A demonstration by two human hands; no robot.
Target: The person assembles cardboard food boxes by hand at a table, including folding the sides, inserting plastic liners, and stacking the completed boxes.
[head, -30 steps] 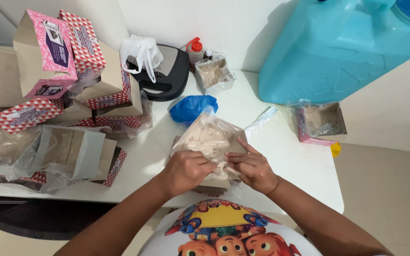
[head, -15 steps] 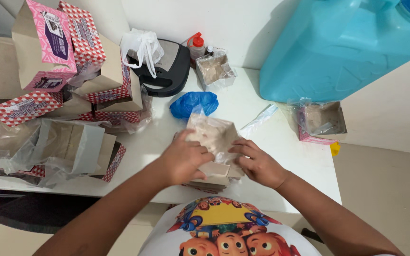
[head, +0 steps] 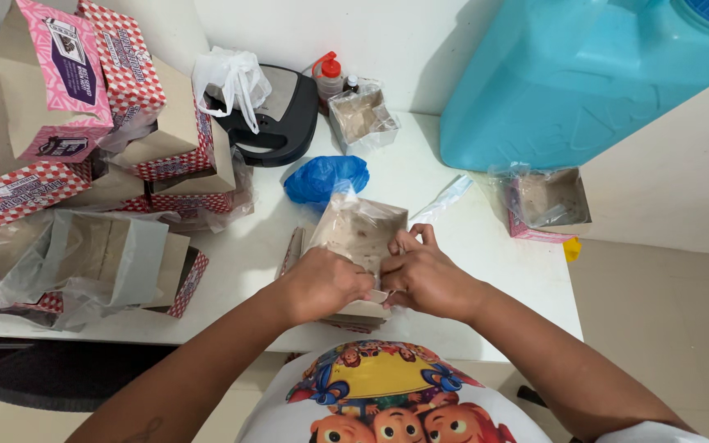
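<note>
Two hands are working together on one clear plastic bag (head: 356,230), which is standing in an open cardboard box (head: 346,310) at the near edge of the white table (head: 486,271), just in front of you. Your left hand (head: 322,285) is curling its fingers narrowly around the near left edge of the bag, and your right hand (head: 427,279) is pinching the near right edge, fingers (head: 408,240) bent over the plastic. Both are holding the bag itself, not the box under it.

Judging by the grip, you are seating the filled bag (pale contents, hard to identify) down into the box. The next move probably calls for pressing the bag evenly while keeping the box from sliding toward the table edge, since it is sitting very close to it.

Beyond the bag, a crumpled blue bag (head: 326,178) is lying on the table, and farther back a black appliance (head: 276,123) is sitting with a white bag (head: 230,82) on it. Left of the bag, red-and-white and pink cartons (head: 84,98) are piling up. Right of it, another open box (head: 547,201) lined with plastic is waiting, and behind that a large blue water jug (head: 584,82) is leaning.
</note>
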